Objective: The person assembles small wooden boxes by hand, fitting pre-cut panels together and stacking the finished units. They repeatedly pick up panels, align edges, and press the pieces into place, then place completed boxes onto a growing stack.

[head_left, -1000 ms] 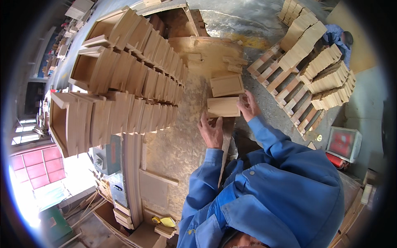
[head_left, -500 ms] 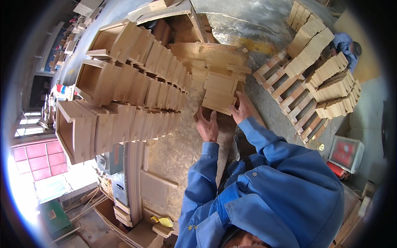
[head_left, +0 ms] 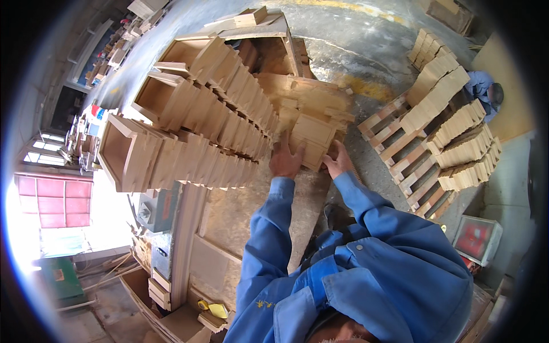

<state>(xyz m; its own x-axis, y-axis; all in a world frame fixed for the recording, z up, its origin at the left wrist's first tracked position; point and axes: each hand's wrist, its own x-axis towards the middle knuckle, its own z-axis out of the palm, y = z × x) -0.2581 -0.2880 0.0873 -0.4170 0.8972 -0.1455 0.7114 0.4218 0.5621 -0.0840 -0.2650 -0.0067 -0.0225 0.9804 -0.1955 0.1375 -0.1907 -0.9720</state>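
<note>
Grasping a small open wooden box (head_left: pixel 311 140) from both sides, the left hand (head_left: pixel 286 160) and right hand (head_left: pixel 337 162) have carried it farther from the body, now just beside the stacked box rows (head_left: pixel 189 154) on the worktop (head_left: pixel 240 206).

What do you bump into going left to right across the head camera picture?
Red window shutter → stacked wooden boxes → left hand → small wooden box → right hand → wooden pallet → red-and-white box.
</note>
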